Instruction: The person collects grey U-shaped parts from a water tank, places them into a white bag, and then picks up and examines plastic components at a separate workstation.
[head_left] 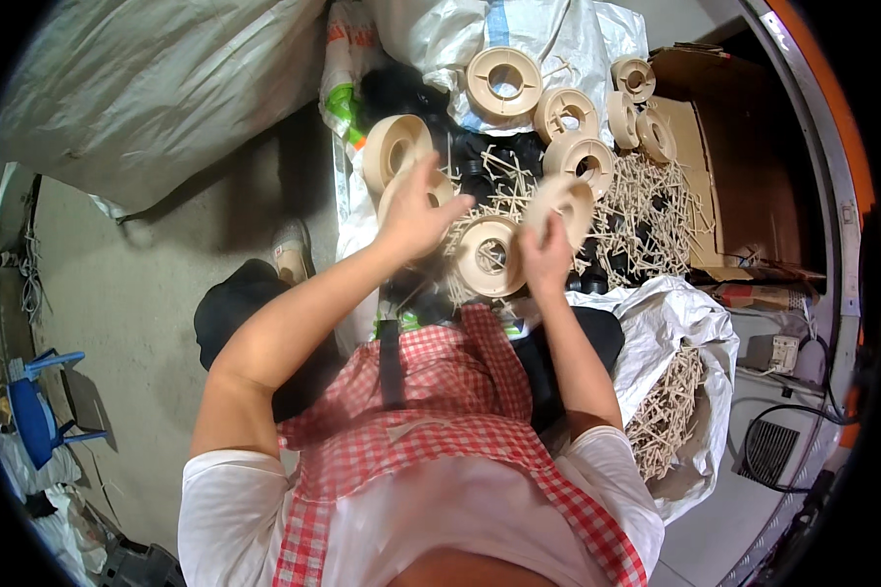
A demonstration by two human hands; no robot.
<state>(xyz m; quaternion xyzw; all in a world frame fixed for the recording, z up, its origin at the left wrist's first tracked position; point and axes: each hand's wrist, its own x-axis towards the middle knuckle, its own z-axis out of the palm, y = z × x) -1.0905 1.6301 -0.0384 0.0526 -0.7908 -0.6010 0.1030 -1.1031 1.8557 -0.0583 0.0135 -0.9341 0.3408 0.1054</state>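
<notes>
My right hand [546, 256] pinches a cream plastic ring [579, 207], held tilted and smeared by motion. My left hand [421, 223] has its thumb and fingers apart, holding nothing that I can see. It hovers over the edge of a cream ring [386, 201] that it partly hides; a taller flanged ring [374, 157] stands just beyond its fingertips. Between my hands, a round cream ring [474, 279] lies with its hole facing up. More of the same spoked rings, such as one [533, 86] at the back, lie on the pile.
Loose cream plastic sticks [646, 210] and black round parts [475, 181] cover the work area. A white sack [710, 391] of sticks stands by my right leg. An open cardboard box [705, 176] is at the right, a blue stool [31, 421] at the far left.
</notes>
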